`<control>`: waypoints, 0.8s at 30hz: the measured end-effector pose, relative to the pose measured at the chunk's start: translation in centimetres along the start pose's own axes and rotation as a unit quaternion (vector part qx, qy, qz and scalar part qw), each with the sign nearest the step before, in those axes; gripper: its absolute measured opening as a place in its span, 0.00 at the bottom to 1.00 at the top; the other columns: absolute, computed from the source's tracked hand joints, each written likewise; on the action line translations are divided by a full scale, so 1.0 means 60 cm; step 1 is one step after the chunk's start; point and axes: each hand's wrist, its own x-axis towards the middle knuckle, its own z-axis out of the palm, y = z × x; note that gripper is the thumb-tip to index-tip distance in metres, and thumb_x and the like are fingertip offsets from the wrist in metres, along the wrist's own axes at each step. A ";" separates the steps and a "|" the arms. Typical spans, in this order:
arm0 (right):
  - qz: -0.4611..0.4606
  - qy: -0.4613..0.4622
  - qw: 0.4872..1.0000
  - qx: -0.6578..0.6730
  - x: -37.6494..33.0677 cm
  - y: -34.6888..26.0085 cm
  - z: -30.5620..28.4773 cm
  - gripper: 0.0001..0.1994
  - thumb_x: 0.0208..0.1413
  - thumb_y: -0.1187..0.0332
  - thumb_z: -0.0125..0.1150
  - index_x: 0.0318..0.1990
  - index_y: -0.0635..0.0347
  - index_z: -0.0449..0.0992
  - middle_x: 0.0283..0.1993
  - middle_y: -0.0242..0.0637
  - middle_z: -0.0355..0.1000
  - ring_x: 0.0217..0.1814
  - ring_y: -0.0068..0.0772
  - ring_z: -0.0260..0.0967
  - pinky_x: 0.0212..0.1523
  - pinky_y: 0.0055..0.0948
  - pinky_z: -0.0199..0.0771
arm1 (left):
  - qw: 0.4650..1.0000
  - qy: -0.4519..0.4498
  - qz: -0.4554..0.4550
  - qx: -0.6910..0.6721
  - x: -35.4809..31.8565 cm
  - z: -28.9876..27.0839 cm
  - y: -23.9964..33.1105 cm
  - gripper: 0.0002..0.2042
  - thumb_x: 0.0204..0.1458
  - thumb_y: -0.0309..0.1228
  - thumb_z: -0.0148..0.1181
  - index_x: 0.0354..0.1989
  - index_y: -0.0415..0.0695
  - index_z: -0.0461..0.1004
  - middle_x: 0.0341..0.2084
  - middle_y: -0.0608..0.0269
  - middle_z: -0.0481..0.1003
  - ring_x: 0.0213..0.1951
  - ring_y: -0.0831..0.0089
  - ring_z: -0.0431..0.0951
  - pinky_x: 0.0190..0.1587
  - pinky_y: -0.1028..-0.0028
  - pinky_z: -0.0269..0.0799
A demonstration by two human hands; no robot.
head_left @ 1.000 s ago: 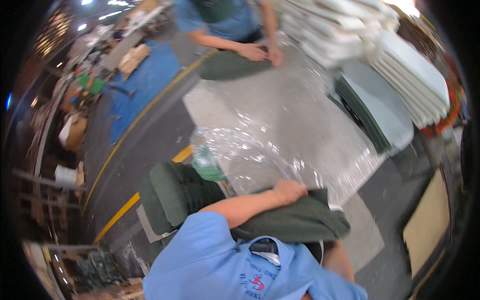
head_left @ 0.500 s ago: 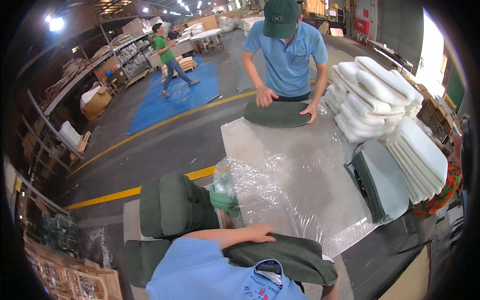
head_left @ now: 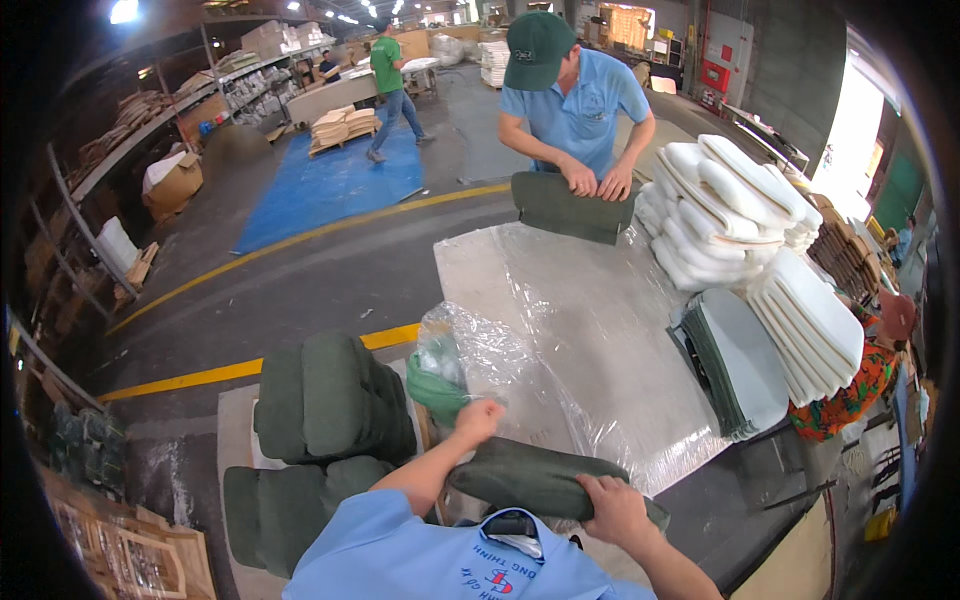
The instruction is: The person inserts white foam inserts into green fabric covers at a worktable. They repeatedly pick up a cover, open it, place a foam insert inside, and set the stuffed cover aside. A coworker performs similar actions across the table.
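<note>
Hands work one dark green cushion [head_left: 545, 480] at the desk [head_left: 600, 330] edge: left hand [head_left: 478, 420] fisted near clear plastic, right hand [head_left: 612, 507] pressing it; keep seams aligned.

Dark green cushion [head_left: 540, 480] lies flat on the plastic-covered table edge.

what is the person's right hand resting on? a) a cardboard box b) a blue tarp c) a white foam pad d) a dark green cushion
d: the right hand lies on top of the dark green cushion at the near edge of the plastic-covered table, with the left hand at the cushion's other end.
</note>
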 end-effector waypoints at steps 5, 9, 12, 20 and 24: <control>0.077 0.077 0.989 0.096 -0.009 0.026 -0.029 0.28 0.39 0.64 0.77 0.54 0.52 0.81 0.42 0.43 0.82 0.47 0.52 0.82 0.48 0.47 0.83 | 0.924 0.065 -0.208 -0.315 -0.054 -0.054 -0.060 0.16 0.68 0.46 0.60 0.47 0.45 0.81 0.34 0.64 0.82 0.34 0.72 0.81 0.39 0.67 0.78; 0.246 0.158 0.904 0.313 -0.055 0.048 -0.059 0.24 0.45 0.73 0.77 0.53 0.59 0.82 0.44 0.47 0.84 0.42 0.41 0.85 0.47 0.35 0.82 | 0.892 -0.147 -0.198 -0.380 -0.122 -0.009 -0.021 0.17 0.68 0.47 0.60 0.57 0.49 0.76 0.43 0.66 0.80 0.41 0.74 0.81 0.40 0.69 0.76; 0.276 0.260 0.798 0.468 -0.066 0.049 -0.064 0.21 0.48 0.77 0.75 0.52 0.70 0.80 0.44 0.45 0.85 0.44 0.32 0.83 0.48 0.32 0.81 | 0.878 -0.264 -0.130 -0.379 -0.130 0.041 0.066 0.23 0.68 0.49 0.62 0.65 0.50 0.72 0.49 0.63 0.79 0.48 0.73 0.80 0.48 0.69 0.75; 0.186 0.444 0.648 0.591 -0.018 -0.033 -0.035 0.30 0.48 0.77 0.80 0.58 0.68 0.71 0.55 0.43 0.79 0.56 0.36 0.78 0.58 0.37 0.79 | 0.854 -0.224 0.108 -0.457 -0.004 0.076 0.348 0.30 0.69 0.51 0.60 0.68 0.39 0.68 0.54 0.60 0.77 0.56 0.72 0.75 0.59 0.70 0.71; 0.141 0.307 0.658 0.673 -0.036 -0.063 -0.001 0.35 0.56 0.71 0.80 0.67 0.69 0.66 0.63 0.46 0.75 0.64 0.35 0.74 0.65 0.39 0.77 | 0.887 -0.325 0.155 -0.290 0.031 0.106 0.371 0.25 0.70 0.50 0.59 0.60 0.40 0.74 0.47 0.61 0.79 0.49 0.74 0.78 0.55 0.70 0.74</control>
